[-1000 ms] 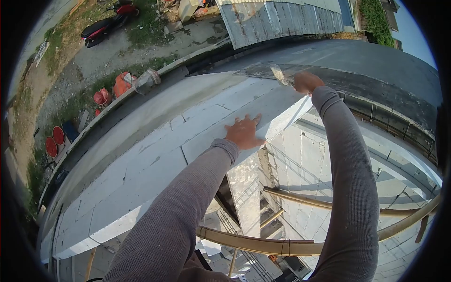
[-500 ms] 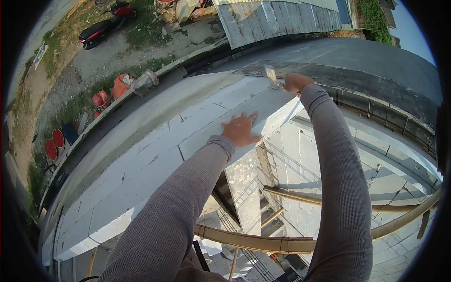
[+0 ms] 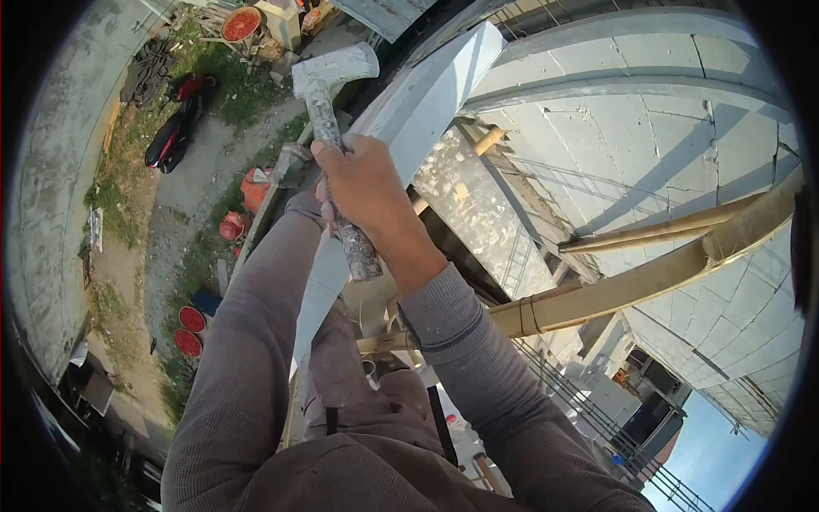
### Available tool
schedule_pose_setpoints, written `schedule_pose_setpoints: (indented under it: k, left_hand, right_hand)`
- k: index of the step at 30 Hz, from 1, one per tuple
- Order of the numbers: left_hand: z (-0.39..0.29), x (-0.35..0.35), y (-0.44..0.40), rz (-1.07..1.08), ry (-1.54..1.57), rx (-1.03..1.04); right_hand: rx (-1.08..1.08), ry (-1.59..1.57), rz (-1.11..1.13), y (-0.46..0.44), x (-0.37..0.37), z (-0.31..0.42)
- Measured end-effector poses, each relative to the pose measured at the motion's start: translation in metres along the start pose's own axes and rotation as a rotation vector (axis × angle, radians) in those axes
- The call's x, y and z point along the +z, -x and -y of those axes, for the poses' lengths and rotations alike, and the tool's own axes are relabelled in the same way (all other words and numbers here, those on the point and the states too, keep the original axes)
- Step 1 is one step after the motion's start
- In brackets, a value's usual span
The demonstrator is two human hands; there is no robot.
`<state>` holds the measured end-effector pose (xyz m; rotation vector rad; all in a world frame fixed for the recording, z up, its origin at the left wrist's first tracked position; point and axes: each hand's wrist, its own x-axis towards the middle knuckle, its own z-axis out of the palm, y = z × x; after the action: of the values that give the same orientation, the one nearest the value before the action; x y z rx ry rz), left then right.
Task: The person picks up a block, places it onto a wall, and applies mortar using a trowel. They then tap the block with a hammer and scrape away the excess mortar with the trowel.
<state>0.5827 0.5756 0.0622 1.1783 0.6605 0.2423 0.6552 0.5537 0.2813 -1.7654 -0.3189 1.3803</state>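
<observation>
My right hand [image 3: 368,183] is closed around the handle of a hatchet [image 3: 337,72], whose head and handle are crusted with whitish mortar. The tool is raised in front of me with its flared edge toward the right. My left forearm reaches up beside it, and its cuff [image 3: 305,207] ends behind the hatchet handle and my right hand. The fingers of my left hand are hidden there. Below and behind both hands runs the top of a white block wall [image 3: 426,107].
A curved bamboo pole [image 3: 597,299] crosses at right, with a mortar-spotted board [image 3: 478,213] behind it. White block walls [image 3: 631,154] stand farther right. Far below at left are a motorcycle [image 3: 175,132], red buckets [image 3: 189,331] and a gravel path [image 3: 213,162].
My right hand has brought the hatchet from the wall's far end back and left toward me. My left hand, earlier spread flat on the blocks, is now behind it. The view has turned.
</observation>
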Motion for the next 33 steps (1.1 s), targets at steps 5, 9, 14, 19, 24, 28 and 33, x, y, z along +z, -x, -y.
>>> schedule_pose_setpoints:
  k: [5,9,14,19,24,28,33]
  left_hand:
    - [-0.024,-0.010,0.087,-0.123,-0.400,-0.416]
    - [0.018,-0.004,0.097,-0.009,-0.431,-0.260]
    - [0.026,0.027,0.099,-0.236,-0.863,-0.160]
    - [0.066,0.013,0.106,-0.207,-0.932,0.057]
    - [0.040,0.073,0.114,-0.267,-0.777,-0.136]
    - [0.020,0.102,0.115,-0.455,-1.369,-0.097]
    - [0.037,0.096,0.112,-0.565,-1.510,-0.099]
  right_hand:
    - [-0.220,0.501,0.090,0.192,-0.038,-0.121]
    - [-0.126,0.428,0.248,0.329,-0.094,-0.225]
    - [0.138,0.094,0.105,0.474,-0.142,-0.339]
    - [0.598,-0.466,-0.349,0.403,-0.165,-0.372]
    - [0.463,-0.506,-0.324,0.211,-0.197,-0.425]
    - [0.318,-0.584,0.033,0.103,-0.180,-0.407]
    - [0.289,-0.523,0.167,0.042,-0.130,-0.371]
